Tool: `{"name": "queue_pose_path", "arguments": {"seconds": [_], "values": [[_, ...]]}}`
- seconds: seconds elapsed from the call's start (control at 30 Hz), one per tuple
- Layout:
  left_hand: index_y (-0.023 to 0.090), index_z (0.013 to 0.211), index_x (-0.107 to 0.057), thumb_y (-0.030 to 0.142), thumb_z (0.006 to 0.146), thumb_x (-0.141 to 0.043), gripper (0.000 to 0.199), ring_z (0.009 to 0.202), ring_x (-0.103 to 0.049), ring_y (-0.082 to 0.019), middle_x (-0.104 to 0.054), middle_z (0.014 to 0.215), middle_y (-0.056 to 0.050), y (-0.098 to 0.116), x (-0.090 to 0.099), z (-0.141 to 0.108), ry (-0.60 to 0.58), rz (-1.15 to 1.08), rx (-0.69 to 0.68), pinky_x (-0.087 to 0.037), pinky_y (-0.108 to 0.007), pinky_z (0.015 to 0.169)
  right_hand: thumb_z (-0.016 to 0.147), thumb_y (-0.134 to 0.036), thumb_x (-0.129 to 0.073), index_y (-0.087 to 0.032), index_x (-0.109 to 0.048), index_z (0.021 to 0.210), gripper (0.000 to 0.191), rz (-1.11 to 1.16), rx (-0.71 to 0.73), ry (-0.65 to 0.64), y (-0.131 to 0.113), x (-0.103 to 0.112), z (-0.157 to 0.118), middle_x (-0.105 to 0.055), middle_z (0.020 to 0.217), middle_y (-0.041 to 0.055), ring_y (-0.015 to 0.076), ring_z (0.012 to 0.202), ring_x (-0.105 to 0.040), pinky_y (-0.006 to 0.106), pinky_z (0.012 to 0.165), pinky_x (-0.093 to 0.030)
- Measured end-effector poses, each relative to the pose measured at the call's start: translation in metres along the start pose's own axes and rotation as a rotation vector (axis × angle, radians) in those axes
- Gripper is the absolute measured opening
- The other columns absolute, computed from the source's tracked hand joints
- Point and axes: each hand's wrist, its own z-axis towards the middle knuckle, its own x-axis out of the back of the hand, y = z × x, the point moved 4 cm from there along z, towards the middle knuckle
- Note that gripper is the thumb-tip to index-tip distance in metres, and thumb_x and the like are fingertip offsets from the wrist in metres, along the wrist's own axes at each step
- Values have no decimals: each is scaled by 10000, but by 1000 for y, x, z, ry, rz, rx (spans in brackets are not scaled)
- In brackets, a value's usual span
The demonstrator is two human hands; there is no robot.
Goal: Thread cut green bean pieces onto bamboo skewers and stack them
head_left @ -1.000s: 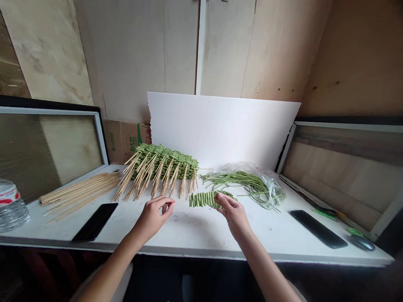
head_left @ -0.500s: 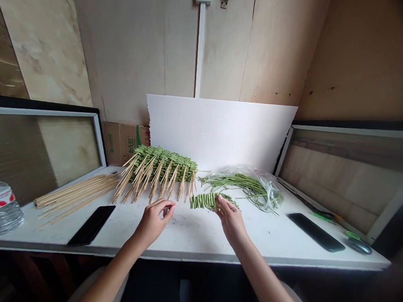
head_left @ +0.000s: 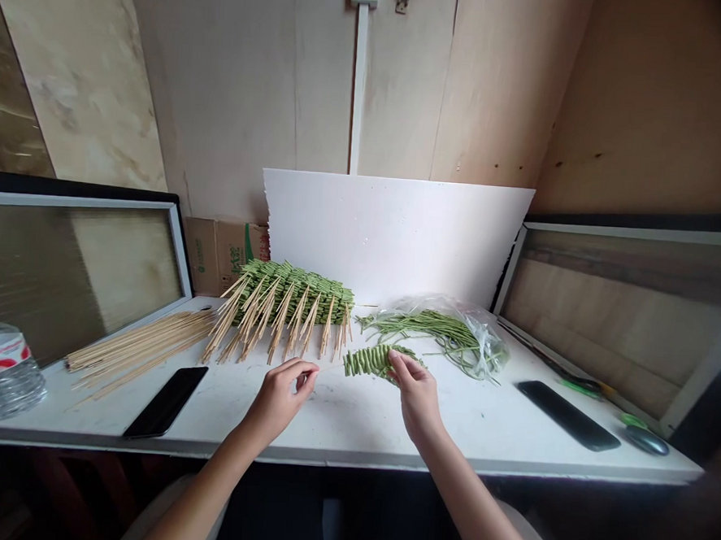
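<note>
One bare stick [head_left: 332, 368] shows clearer now.

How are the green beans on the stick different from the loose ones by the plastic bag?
The skewered beans form short, tightly packed rows; the loose beans stretch out long and untidy. The skewered beans are held in the right hand, while the loose beans lie on the table, partly in the plastic bag. Both are green.

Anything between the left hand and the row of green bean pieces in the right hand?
Nothing visible blocks that gap: only a thin, pale wooden stick spans it, from the left hand to the row of green bean pieces in the right hand. The stacked green bean skewers lie farther back.
</note>
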Motion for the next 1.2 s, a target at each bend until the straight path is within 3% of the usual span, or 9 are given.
{"name": "queue_pose_path", "arguments": {"seconds": [0.33, 0.53, 0.8, 0.93, 1.07, 1.2], "values": [[215, 1022, -724, 296, 1015, -546, 196, 850, -700, -198, -753, 968, -67, -6, -5, 1, -91, -33, 75, -540, -284, 752, 741, -602, -823, -169, -808, 967, 488, -102, -6, -70, -5, 6, 6, -768, 980, 96, 248, 913, -659, 319, 749, -520], [261, 1058, -751, 301, 1021, -505, 252, 880, -734, -227, -785, 990, -51, -5, 1, 2, -224, 72, 103, -552, -309, 780, 657, -621, -860, -152, -808, 990, 578, -187, -2, 23, -11, 19, 20, -799, 985, 123, 287, 903, -691, 333, 696, -516], [246, 917, -750, 256, 994, -496, 266, 726, -706, -222, -757, 799, -43, -6, 1, 5, -298, 173, 128, -482, -281, 658, 745, -628, -785, -175, -733, 1193, 639, -255, 23, -24, -19, 18, 25, -807, 1043, 138, 342, 1057, -723, 391, 803, -550], [211, 881, -738, 230, 972, -503, 253, 710, -703, -216, -743, 754, -51, -29, 14, 17, -235, 161, 199, -508, -290, 682, 783, -633, -737, -190, -652, 1264, 660, -279, 70, 10, -8, 28, 20, -797, 1078, 153, 358, 1118, -711, 421, 853, -557], [176, 941, -726, 288, 962, -551, 209, 776, -755, -230, -777, 833, -82, -73, 37, 39, -88, 5, 354, -593, -324, 718, 821, -676, -667, -216, -640, 1268, 642, -404, 89, -113, 15, 31, 5, -791, 1063, 142, 337, 1087, -723, 417, 853, -571], [130, 968, -695, 336, 940, -617, 223, 731, -773, -227, -781, 836, -106, -114, 65, 71, 75, -36, 500, -629, -336, 689, 850, -681, -635, -253, -671, 1235, 577, -509, 168, -220, 28, 32, -10, -791, 984, 103, 267, 841, -741, 327, 659, -576]]}}
